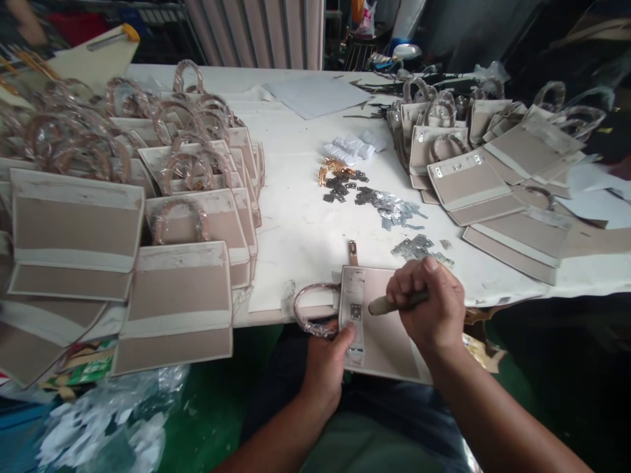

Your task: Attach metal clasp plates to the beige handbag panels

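My left hand grips a beige handbag panel at its left side, thumb on top and fingers hidden beneath. The panel lies at the table's front edge, partly over my lap. A plastic-wrapped loop handle sticks out to its left, and a small strap with a metal clasp points away from me. On the panel's pale strip sits a small square metal plate. My right hand is closed around a stick-like tool, its blunt pale end just right of the plate. The tool's exact kind is unclear.
Stacked beige bag panels with wrapped handles fill the left; more bag panels lie at right. Between them are silver metal plates, dark metal pieces, gold fittings and white packets. A paper sheet lies behind.
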`<state>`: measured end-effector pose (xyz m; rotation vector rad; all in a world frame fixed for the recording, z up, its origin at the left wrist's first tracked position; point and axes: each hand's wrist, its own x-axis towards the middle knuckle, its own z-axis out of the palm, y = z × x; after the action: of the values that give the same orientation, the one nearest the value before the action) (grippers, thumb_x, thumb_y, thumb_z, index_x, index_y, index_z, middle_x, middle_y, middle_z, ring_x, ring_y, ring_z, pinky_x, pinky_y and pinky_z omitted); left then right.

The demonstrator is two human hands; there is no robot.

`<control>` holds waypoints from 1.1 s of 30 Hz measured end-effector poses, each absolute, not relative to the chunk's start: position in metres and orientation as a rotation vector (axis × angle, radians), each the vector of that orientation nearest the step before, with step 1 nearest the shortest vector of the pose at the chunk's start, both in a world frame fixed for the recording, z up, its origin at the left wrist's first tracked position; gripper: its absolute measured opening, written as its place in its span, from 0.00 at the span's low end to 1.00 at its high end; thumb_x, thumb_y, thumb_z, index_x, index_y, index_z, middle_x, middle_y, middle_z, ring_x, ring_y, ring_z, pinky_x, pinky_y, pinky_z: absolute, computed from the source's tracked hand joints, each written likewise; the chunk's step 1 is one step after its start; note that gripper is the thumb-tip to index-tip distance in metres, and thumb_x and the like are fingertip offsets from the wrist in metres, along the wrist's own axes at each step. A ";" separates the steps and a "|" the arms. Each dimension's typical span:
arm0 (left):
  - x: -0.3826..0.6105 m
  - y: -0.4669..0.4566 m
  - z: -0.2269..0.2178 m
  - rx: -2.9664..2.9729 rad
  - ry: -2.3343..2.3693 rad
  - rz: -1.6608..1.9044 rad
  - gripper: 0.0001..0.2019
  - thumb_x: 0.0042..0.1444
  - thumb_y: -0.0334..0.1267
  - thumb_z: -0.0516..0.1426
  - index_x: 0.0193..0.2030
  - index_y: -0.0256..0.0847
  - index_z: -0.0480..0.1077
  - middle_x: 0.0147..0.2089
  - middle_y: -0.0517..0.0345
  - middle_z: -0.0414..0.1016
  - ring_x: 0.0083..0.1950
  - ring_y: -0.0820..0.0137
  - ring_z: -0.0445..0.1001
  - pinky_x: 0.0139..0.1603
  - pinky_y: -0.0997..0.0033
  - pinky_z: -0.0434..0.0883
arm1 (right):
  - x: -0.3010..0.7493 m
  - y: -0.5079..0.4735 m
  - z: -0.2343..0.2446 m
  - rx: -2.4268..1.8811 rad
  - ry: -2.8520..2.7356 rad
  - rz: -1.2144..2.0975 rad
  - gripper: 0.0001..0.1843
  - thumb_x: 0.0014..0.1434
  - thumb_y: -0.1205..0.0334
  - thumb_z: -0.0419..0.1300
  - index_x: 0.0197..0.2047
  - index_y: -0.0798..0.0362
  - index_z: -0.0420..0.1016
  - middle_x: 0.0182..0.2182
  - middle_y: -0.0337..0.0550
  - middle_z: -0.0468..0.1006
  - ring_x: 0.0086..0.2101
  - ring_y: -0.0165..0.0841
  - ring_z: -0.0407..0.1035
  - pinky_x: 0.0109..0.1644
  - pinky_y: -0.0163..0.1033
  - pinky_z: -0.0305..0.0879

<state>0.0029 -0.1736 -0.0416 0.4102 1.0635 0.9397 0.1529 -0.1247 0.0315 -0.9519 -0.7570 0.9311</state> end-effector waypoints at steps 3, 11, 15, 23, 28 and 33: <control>0.005 -0.174 -0.042 0.398 1.086 0.939 0.17 0.52 0.47 0.71 0.42 0.34 0.83 0.34 0.49 0.85 0.36 0.57 0.84 0.39 0.63 0.78 | 0.152 -0.118 0.022 -0.990 -0.720 0.916 0.25 0.70 0.47 0.60 0.26 0.48 0.58 0.21 0.32 0.61 0.18 0.28 0.59 0.24 0.38 0.62; 0.007 -0.167 -0.044 0.376 1.096 0.905 0.18 0.50 0.48 0.72 0.41 0.36 0.84 0.33 0.51 0.85 0.38 0.57 0.84 0.43 0.61 0.78 | 0.144 -0.116 0.014 -0.987 -0.682 0.921 0.25 0.72 0.48 0.58 0.26 0.47 0.56 0.20 0.30 0.57 0.17 0.27 0.53 0.22 0.37 0.56; 0.006 -0.165 -0.042 0.406 1.086 0.916 0.15 0.52 0.45 0.71 0.41 0.37 0.84 0.35 0.52 0.85 0.38 0.58 0.83 0.43 0.62 0.77 | 0.131 -0.122 0.014 -0.993 -1.039 0.857 0.24 0.73 0.52 0.60 0.25 0.48 0.62 0.20 0.34 0.63 0.19 0.30 0.59 0.24 0.39 0.57; 0.006 -0.167 -0.040 0.460 1.061 0.995 0.12 0.52 0.42 0.71 0.39 0.36 0.83 0.36 0.50 0.85 0.38 0.59 0.82 0.41 0.65 0.76 | 0.124 -0.112 0.035 -1.105 -1.340 0.945 0.29 0.73 0.49 0.61 0.21 0.50 0.64 0.19 0.36 0.67 0.20 0.28 0.60 0.26 0.38 0.56; 0.006 -0.168 -0.043 0.532 1.069 1.046 0.09 0.52 0.43 0.70 0.32 0.39 0.82 0.34 0.52 0.84 0.39 0.59 0.81 0.41 0.66 0.74 | 0.108 -0.106 0.045 -1.123 -1.540 0.952 0.31 0.72 0.45 0.61 0.20 0.50 0.63 0.17 0.35 0.65 0.20 0.28 0.58 0.25 0.37 0.54; 0.006 -0.169 -0.040 0.567 1.047 1.089 0.05 0.55 0.38 0.67 0.35 0.39 0.83 0.36 0.54 0.85 0.42 0.60 0.81 0.44 0.66 0.74 | 0.114 -0.112 0.037 -1.099 -1.709 0.908 0.31 0.73 0.48 0.59 0.20 0.51 0.61 0.19 0.35 0.64 0.21 0.27 0.57 0.26 0.37 0.52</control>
<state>0.0059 -0.1688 -0.0400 0.5669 1.0471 1.0887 0.1144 -0.1118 0.0370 -1.0989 -1.7092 0.9082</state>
